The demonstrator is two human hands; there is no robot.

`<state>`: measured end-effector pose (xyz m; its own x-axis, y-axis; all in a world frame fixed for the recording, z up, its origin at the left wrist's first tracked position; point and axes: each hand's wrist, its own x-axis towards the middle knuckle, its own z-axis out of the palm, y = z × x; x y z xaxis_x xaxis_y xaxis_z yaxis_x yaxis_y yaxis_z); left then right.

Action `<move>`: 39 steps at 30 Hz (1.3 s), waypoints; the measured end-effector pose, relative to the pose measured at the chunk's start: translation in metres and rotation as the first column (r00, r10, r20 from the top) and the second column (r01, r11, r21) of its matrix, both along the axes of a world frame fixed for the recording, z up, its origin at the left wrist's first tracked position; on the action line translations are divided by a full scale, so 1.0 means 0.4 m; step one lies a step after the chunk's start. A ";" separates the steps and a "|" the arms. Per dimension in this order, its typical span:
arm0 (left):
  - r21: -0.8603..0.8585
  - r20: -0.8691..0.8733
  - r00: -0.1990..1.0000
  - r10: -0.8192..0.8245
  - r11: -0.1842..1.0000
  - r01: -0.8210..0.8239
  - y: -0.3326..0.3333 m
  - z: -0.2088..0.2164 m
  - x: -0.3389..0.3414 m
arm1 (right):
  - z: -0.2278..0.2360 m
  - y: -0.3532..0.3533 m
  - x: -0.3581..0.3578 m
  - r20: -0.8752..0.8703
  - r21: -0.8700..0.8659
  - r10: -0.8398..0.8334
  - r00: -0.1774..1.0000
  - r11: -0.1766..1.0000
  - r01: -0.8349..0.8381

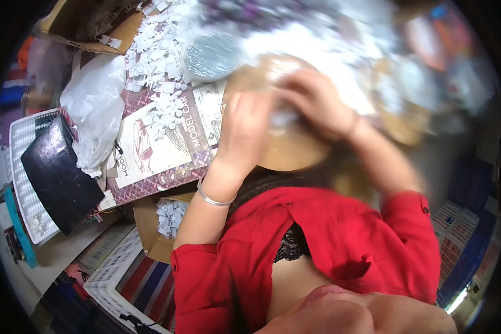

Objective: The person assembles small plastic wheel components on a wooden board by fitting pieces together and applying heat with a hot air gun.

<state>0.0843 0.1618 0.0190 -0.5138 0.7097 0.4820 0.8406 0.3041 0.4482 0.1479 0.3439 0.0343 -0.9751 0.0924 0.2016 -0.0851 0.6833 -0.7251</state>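
1. Two bare hands are seen over a round tan wooden board, the largest thing in the work area; it is judged stiff and fairly light, best taken by its rim.
2. A maroon printed cardboard box is laid just left of the board, strewn with pale parts.
3. A crumpled clear plastic bag and a black flat pad are found further left.
4. A round tub of silvery small pieces is set beyond the left hand.
5. The left hand, a silver bangle at its wrist, is rested palm-down on the board, fingers extended.
6. The right hand is curled over a small whitish piece near the board's centre; through motion blur, the grip cannot be told. The piece is probably light, hard plastic, easily dropped, best pinched at its edges.
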 end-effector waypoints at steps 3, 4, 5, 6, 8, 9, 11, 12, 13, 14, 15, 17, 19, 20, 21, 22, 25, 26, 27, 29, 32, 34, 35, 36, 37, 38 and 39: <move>0.254 -0.044 0.995 -0.090 0.962 0.098 0.002 0.005 0.007 | 0.025 -0.006 0.018 0.291 -0.424 0.135 0.947 0.906 0.001; 0.275 -0.061 0.995 -0.075 0.957 0.089 0.004 0.007 0.009 | 0.032 -0.011 0.024 0.327 -0.567 0.142 0.934 0.821 0.074; 0.296 -0.079 0.995 -0.058 0.952 0.079 0.006 0.009 0.011 | 0.031 -0.007 0.027 0.328 -0.565 0.142 0.934 0.821 0.074; 0.298 -0.076 0.995 -0.063 0.951 0.083 0.007 0.013 0.015 | 0.025 0.003 0.031 0.323 -0.443 0.092 0.942 0.894 0.064; 0.139 0.089 0.996 -0.003 0.990 -0.010 0.006 0.023 0.028 | 0.007 0.018 0.038 0.312 -0.310 0.041 0.949 0.949 0.061; 0.139 0.087 0.996 -0.006 0.990 -0.006 0.006 0.006 0.028 | -0.006 0.023 0.040 0.247 -0.110 0.025 0.969 0.994 0.003; 0.017 0.172 0.985 -0.020 1.000 0.018 -0.010 -0.045 0.040 | -0.005 0.023 0.033 0.179 0.100 0.028 0.984 0.994 -0.046; 0.018 0.174 0.985 -0.022 1.000 0.019 -0.011 -0.044 0.044 | 0.008 0.020 0.026 0.224 0.109 0.023 0.974 0.993 -0.048; 0.010 0.184 0.983 -0.008 1.000 0.006 -0.011 -0.043 0.048 | 0.016 0.018 0.023 0.269 0.120 0.016 0.963 0.992 -0.050; 0.002 0.194 0.981 0.006 1.000 -0.006 -0.012 -0.041 0.053 | 0.010 0.017 0.031 0.269 0.122 0.013 0.963 0.991 -0.048; 0.000 0.196 0.980 0.020 1.000 -0.020 -0.004 -0.040 0.046 | -0.003 0.026 0.032 0.198 0.094 0.055 0.979 0.993 -0.075; 0.012 0.187 0.982 0.002 1.000 -0.004 0.001 -0.038 0.035 | -0.004 0.032 0.039 0.121 0.148 0.112 0.986 0.980 -0.130; 0.005 0.194 0.981 -0.011 1.000 0.011 -0.011 -0.035 0.049 | 0.006 0.012 0.046 0.083 0.334 0.094 0.992 0.935 -0.116; -0.027 0.199 0.980 0.011 1.000 -0.005 -0.013 -0.031 0.055 | 0.012 0.016 0.043 0.082 0.333 0.096 0.992 0.935 -0.118; -0.056 0.196 0.980 0.027 0.998 -0.017 -0.008 -0.027 0.046 | 0.018 0.037 0.023 0.130 0.286 0.159 0.979 0.939 -0.190; -0.053 0.187 0.982 0.026 0.998 -0.016 -0.009 -0.021 0.037 | 0.018 0.057 0.001 0.175 0.234 0.224 0.959 0.936 -0.262; 0.050 0.229 0.973 0.015 0.998 -0.027 -0.016 -0.011 0.021 | 0.013 0.130 -0.110 0.040 0.319 0.010 0.999 0.948 -0.023; 0.049 0.180 0.982 0.050 0.997 -0.059 -0.007 -0.007 0.014 | 0.004 0.167 -0.159 -0.081 0.453 -0.038 0.996 0.889 0.071; 0.046 0.128 0.988 0.085 0.995 -0.092 0.003 -0.006 0.002 | -0.019 0.200 -0.209 -0.179 0.574 -0.032 0.983 0.809 0.130; 0.011 0.130 0.991 0.042 0.999 -0.044 0.020 -0.027 -0.017 | -0.060 0.247 -0.290 -0.190 0.729 -0.028 0.981 0.665 0.160; -0.082 0.228 0.972 0.056 0.996 -0.038 0.011 -0.046 -0.022 | -0.051 0.250 -0.327 -0.122 0.773 -0.023 0.992 0.624 0.109; -0.042 0.232 0.971 0.064 0.998 -0.056 0.007 -0.046 -0.022 | -0.016 0.226 -0.304 -0.084 0.764 -0.035 0.996 0.639 0.087; -0.039 0.236 0.969 0.067 0.997 -0.060 0.011 -0.045 -0.027 | -0.007 0.225 -0.297 -0.072 0.764 -0.034 0.997 0.641 0.076; -0.012 0.217 0.976 0.033 0.999 -0.031 0.012 -0.038 -0.031 | -0.006 0.234 -0.292 -0.078 0.774 -0.025 0.997 0.629 0.076; 0.016 0.197 0.980 -0.001 1.000 -0.003 0.015 -0.034 -0.032 | -0.010 0.247 -0.294 -0.081 0.785 -0.005 0.997 0.616 0.067; 0.017 0.198 0.980 -0.015 1.000 0.012 0.017 -0.038 -0.030 | -0.020 0.271 -0.296 -0.111 0.795 0.034 0.993 0.603 0.069; -0.002 0.198 0.980 -0.001 1.000 0.001 0.013 -0.045 -0.031 | -0.026 0.286 -0.298 -0.196 0.790 0.096 0.976 0.606 0.099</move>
